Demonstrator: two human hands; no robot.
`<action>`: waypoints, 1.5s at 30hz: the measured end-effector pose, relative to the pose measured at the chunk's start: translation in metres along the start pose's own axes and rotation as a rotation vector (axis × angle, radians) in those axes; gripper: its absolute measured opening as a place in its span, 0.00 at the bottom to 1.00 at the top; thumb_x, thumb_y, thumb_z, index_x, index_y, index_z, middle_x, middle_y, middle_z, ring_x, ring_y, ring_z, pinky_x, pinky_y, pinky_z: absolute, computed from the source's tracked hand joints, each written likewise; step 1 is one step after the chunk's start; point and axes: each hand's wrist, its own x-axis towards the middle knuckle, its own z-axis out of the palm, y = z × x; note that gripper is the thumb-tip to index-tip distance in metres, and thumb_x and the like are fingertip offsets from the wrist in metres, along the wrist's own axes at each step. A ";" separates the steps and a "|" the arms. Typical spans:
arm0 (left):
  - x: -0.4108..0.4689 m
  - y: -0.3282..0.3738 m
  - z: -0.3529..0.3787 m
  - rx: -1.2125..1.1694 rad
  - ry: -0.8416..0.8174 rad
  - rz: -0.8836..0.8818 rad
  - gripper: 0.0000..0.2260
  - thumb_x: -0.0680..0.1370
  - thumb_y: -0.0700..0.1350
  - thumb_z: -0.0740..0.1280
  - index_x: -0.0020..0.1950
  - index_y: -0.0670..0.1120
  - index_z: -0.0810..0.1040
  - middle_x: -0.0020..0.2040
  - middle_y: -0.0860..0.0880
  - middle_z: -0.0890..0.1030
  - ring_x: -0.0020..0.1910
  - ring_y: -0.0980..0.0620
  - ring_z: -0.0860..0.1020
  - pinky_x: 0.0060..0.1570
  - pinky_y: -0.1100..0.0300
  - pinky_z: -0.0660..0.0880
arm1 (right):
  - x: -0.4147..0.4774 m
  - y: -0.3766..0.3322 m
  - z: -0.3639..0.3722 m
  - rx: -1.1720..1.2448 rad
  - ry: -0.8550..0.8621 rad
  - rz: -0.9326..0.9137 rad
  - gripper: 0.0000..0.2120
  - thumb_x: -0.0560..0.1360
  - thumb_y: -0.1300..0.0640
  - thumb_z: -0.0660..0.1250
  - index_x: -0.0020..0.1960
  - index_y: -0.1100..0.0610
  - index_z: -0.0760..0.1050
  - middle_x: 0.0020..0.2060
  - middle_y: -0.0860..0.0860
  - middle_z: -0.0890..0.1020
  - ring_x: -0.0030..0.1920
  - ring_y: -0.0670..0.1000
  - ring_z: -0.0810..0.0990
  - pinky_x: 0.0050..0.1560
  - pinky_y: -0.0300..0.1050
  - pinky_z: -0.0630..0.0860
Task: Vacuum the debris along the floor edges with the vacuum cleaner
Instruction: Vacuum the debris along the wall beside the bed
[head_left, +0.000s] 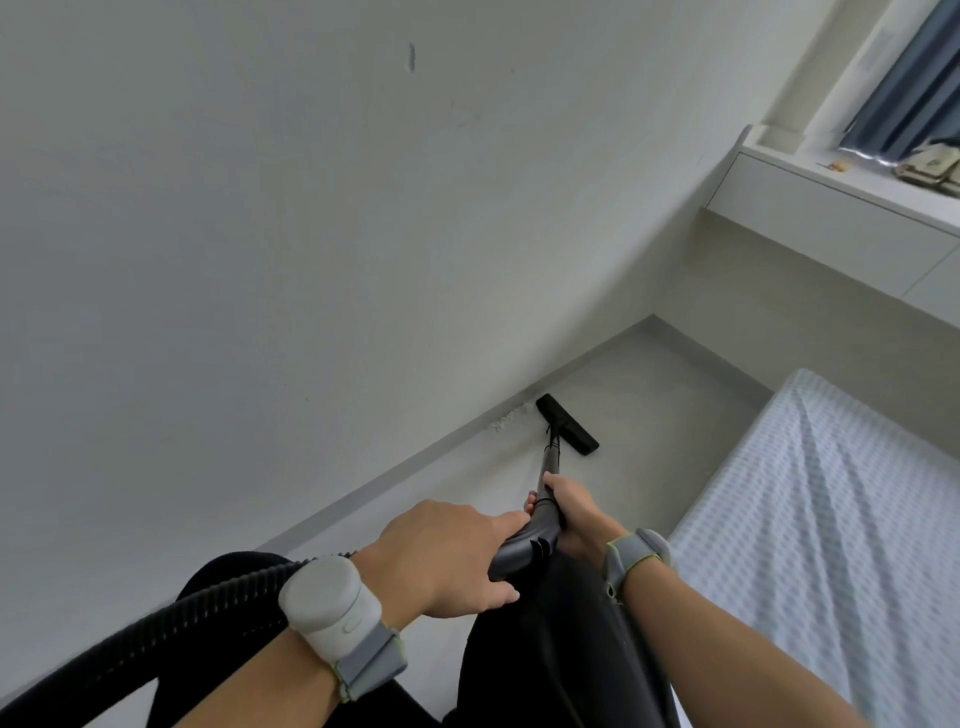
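Observation:
A black vacuum wand runs from my hands down to a flat black floor head, which rests on the pale floor with its left end close to the skirting. A small pile of whitish debris lies against the skirting just left of the head. My left hand grips the curved grey handle where the ribbed black hose joins it. My right hand grips the wand a little lower down. Both wrists carry grey bands.
A white wall with a grey skirting runs along the left. A bed with a checked light-blue sheet fills the right. A white ledge with a blue curtain is at the top right. My dark trousers are below.

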 end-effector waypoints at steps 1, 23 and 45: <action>-0.001 0.001 0.002 -0.002 -0.011 -0.002 0.29 0.80 0.64 0.66 0.78 0.62 0.60 0.54 0.48 0.81 0.52 0.43 0.80 0.52 0.49 0.78 | 0.000 0.002 0.001 -0.028 -0.008 0.007 0.11 0.82 0.54 0.55 0.46 0.61 0.64 0.33 0.55 0.70 0.31 0.51 0.71 0.22 0.38 0.73; -0.091 -0.001 -0.025 -0.120 -0.075 -0.011 0.34 0.79 0.64 0.66 0.82 0.66 0.53 0.56 0.51 0.78 0.53 0.48 0.77 0.53 0.54 0.73 | -0.078 0.028 0.036 -0.334 0.014 -0.072 0.08 0.82 0.58 0.53 0.50 0.62 0.65 0.35 0.57 0.72 0.33 0.52 0.73 0.28 0.44 0.73; -0.116 -0.003 -0.020 -0.099 -0.099 -0.089 0.32 0.79 0.64 0.66 0.80 0.66 0.56 0.53 0.51 0.78 0.53 0.47 0.78 0.56 0.50 0.76 | -0.075 0.052 0.051 -0.471 -0.002 0.039 0.09 0.82 0.56 0.53 0.52 0.63 0.64 0.36 0.58 0.73 0.33 0.53 0.74 0.32 0.46 0.72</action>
